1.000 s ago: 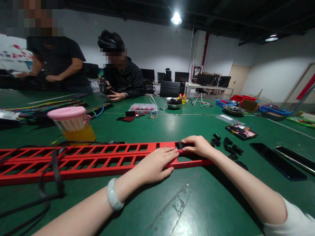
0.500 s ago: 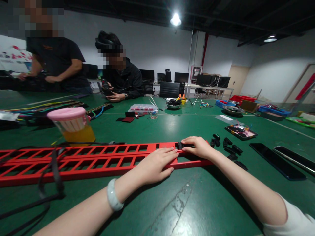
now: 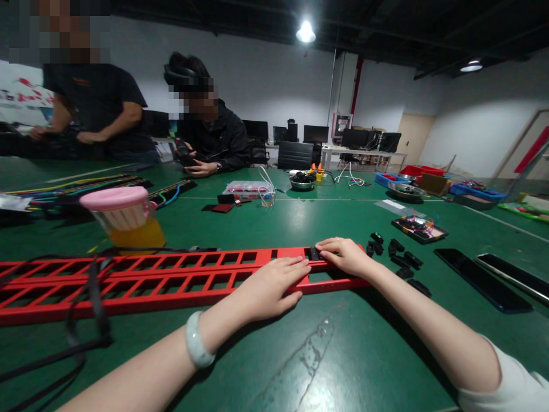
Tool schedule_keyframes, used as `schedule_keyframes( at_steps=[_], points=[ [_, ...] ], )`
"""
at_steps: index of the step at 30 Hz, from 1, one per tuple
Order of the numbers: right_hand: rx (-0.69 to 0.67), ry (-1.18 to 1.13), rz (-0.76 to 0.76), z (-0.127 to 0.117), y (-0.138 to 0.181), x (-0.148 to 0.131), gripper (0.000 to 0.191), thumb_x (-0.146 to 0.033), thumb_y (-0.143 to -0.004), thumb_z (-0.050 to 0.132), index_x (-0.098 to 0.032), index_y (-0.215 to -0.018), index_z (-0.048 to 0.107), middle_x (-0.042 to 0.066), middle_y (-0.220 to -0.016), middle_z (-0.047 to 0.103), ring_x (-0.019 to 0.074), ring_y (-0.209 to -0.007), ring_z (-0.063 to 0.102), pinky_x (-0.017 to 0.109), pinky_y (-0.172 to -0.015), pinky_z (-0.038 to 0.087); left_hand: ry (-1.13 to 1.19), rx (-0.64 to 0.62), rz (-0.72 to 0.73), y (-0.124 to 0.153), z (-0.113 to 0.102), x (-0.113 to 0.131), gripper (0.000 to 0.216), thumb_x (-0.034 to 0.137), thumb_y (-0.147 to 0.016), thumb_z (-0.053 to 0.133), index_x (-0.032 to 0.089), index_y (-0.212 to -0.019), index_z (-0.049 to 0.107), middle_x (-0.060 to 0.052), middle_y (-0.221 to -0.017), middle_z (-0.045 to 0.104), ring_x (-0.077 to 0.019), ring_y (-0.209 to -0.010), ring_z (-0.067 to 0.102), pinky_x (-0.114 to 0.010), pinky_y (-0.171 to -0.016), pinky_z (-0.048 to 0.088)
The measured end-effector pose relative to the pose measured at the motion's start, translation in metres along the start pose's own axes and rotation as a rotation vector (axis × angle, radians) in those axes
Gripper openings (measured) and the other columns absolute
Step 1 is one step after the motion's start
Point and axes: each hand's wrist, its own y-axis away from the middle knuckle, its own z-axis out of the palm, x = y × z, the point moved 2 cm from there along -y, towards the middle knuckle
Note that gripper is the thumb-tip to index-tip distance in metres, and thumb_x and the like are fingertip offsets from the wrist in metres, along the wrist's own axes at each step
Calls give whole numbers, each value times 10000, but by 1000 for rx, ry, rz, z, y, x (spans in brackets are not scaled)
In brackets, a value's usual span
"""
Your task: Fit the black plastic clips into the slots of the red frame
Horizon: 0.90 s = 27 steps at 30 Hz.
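Note:
A long red metal lattice frame (image 3: 171,274) lies across the green table (image 3: 300,355). My left hand (image 3: 270,286) rests flat on the frame near its right end, fingers stretched out and holding nothing. My right hand (image 3: 347,256) covers the frame's right end. Its fingers are held together and press on a small black clip (image 3: 314,253) seated in the frame's top rail. Several loose black clips (image 3: 398,254) lie on the table just right of that hand.
A pink-lidded cup (image 3: 122,220) of yellow liquid stands behind the frame. Black cables (image 3: 92,297) cross the frame's left part. Two dark flat panels (image 3: 480,280) and a small tray (image 3: 420,228) lie to the right. Two other people (image 3: 210,137) are at the table's far side.

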Motion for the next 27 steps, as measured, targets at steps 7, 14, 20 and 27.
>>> schedule_keyframes(
  at_steps=[7, 14, 20, 27],
  points=[
    [-11, 35, -13, 2, 2, -2, 274, -262, -837, 451, -201, -1032, 633, 67, -1075, 630, 175, -991, 572, 325, -881, 437, 3, 7, 7, 0, -1, 1, 498, 250, -781, 493, 220, -1267, 387, -69, -1304, 432, -229, -1211, 367, -396, -1001, 304],
    [-35, 68, -35, 3, 2, -3, 284, -257, -844, 440, -207, -1062, 615, 75, -1098, 616, 178, -996, 566, 334, -881, 436, 36, 23, 9, 0, -1, 0, 502, 250, -784, 497, 238, -1272, 383, -63, -1304, 433, -235, -1203, 379, -408, -997, 307],
    [-36, 88, -40, 4, 2, -3, 286, -242, -851, 416, -198, -1044, 622, 94, -1232, 517, 185, -1097, 503, 339, -925, 406, 21, 3, 4, -2, -1, -1, 496, 244, -781, 497, 243, -1266, 392, -60, -1312, 423, -234, -1210, 369, -407, -997, 309],
    [-55, 95, -57, 5, 1, -3, 290, -233, -857, 410, -184, -1057, 614, 109, -1129, 592, 187, -1046, 536, 332, -894, 425, 36, 17, 6, -2, -2, -1, 495, 246, -777, 503, 245, -1261, 399, -57, -1305, 432, -232, -1204, 379, -398, -994, 317]
  ],
)
